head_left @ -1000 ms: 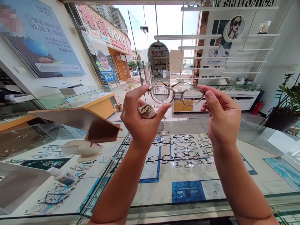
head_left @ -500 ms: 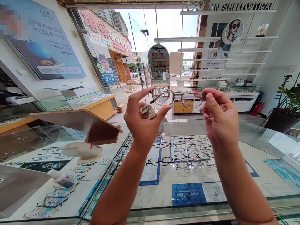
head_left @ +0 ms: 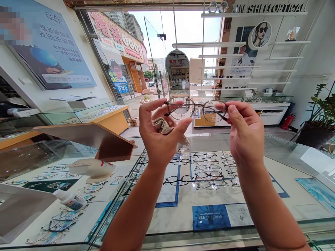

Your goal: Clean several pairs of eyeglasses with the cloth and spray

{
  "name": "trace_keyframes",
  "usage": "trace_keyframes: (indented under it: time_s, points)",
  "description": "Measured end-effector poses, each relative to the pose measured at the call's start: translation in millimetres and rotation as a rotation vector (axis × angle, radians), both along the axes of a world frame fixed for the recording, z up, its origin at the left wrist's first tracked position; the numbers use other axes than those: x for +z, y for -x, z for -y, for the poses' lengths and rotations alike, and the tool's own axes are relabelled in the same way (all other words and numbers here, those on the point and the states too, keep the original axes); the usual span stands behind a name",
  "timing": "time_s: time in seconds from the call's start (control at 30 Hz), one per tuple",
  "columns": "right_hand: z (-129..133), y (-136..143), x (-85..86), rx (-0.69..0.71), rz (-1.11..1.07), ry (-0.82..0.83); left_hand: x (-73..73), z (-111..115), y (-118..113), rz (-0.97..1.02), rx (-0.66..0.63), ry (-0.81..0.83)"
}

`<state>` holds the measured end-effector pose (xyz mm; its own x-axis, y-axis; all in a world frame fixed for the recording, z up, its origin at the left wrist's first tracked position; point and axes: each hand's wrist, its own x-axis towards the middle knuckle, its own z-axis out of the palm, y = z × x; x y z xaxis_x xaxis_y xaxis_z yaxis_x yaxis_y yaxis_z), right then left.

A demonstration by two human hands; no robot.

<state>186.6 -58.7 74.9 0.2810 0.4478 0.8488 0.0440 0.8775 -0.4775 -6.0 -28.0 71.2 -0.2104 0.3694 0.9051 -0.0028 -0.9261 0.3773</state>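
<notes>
A pair of round, thin-rimmed eyeglasses (head_left: 199, 105) is held up in front of me above the glass counter. My right hand (head_left: 246, 134) pinches its right end between thumb and fingers, near the hinge. At the other end, the index finger of my left hand (head_left: 160, 146) touches the frame's left edge, while the thumb sits below the left lens. A crumpled greyish-beige cloth (head_left: 164, 126) is tucked in the left hand's curled fingers, one corner hanging out past the thumb. Fingertips show through the left lens.
Under the glass counter top lie rows of eyeglasses (head_left: 179, 180) and a blue-and-white card (head_left: 209, 217). To the left are a white bottle (head_left: 70, 199), a pale dolphin-shaped object (head_left: 90, 166) and a brown angled board (head_left: 86, 134). An arched mirror (head_left: 178, 71) stands beyond.
The eyeglasses have turned slightly, so the right temple now shows behind the right lens. Left fingers have shifted up behind the left lens, and more of the cloth hangs out. The right hand moved slightly left.
</notes>
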Motion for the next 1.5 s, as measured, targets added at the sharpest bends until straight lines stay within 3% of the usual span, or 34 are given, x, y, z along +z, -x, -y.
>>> trace_keyframes:
  time_s: [0.37, 0.43, 0.53, 0.67, 1.0, 1.17, 1.33, 1.43, 1.5]
  points:
    - [8, 5, 4.2, 0.012, -0.034, 0.119, 1.1, 9, -5, 0.117, -0.111, 0.136]
    - [9, 4, 3.6, 0.025, -0.03, 0.108, 3.2, 11, -5, 0.166, -0.215, 0.217]
    - [10, 3, 2.4, 0.028, 0.01, 0.07, 8.0, 10, -3, 0.225, -0.493, 0.42]
    - [9, 8, 0.0, -0.057, 0.194, -0.027, 12.6, 7, 1, 0.11, -0.813, 0.744]
    - [9, 11, -1.7, -0.199, 0.315, -0.144, 8.1, 7, -6, -0.076, -1.051, 1.03]
    - [14, 12, -1.7, -0.163, 0.27, -0.149, 4.3, 6, -3, -0.157, -1.057, 1.03]
    - [28, 13, -0.3, -0.081, 0.274, -0.086, 9.9, 22, -4, -0.238, -1.02, 1.012]
    - [37, 11, 3.0, -0.125, 0.263, -0.04, 6.2, 28, -1, -0.308, -0.847, 0.973]
    - [39, 9, 2.2, -0.192, 0.257, -0.047, -4.5, 24, 6, -0.321, -0.607, 0.902]
